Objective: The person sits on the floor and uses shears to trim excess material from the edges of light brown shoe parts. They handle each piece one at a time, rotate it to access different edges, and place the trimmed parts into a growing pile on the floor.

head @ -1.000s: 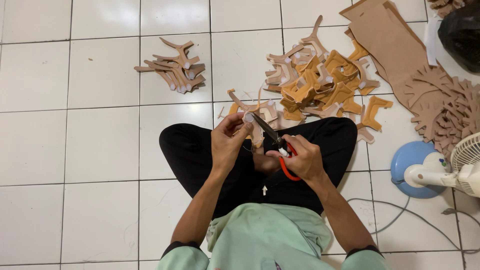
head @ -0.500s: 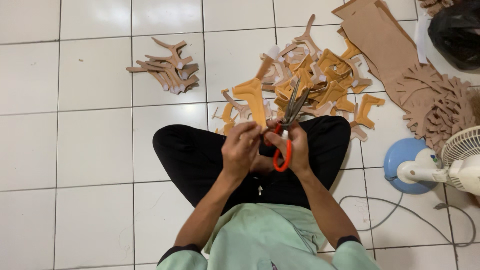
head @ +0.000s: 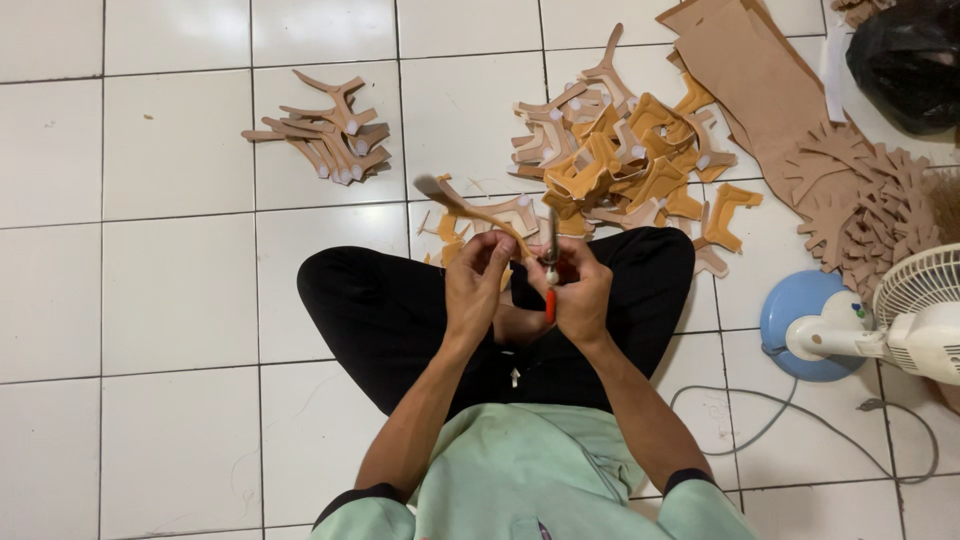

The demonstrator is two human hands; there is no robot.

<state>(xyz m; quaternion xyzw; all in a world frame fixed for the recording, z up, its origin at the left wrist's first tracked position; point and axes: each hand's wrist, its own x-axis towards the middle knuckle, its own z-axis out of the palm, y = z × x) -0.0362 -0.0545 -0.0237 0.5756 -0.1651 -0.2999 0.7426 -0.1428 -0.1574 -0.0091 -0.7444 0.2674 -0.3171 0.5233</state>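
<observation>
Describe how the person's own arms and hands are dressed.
Both hands, left hand and right hand, are bare: no gloves, rings or watch visible. The forearms are bare too. Short mint-green sleeves with a dark band at the hem cover the upper arms.

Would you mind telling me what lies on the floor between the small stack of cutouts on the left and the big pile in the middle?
In the head view, only bare white tile separates the small stack from the big pile.
</observation>
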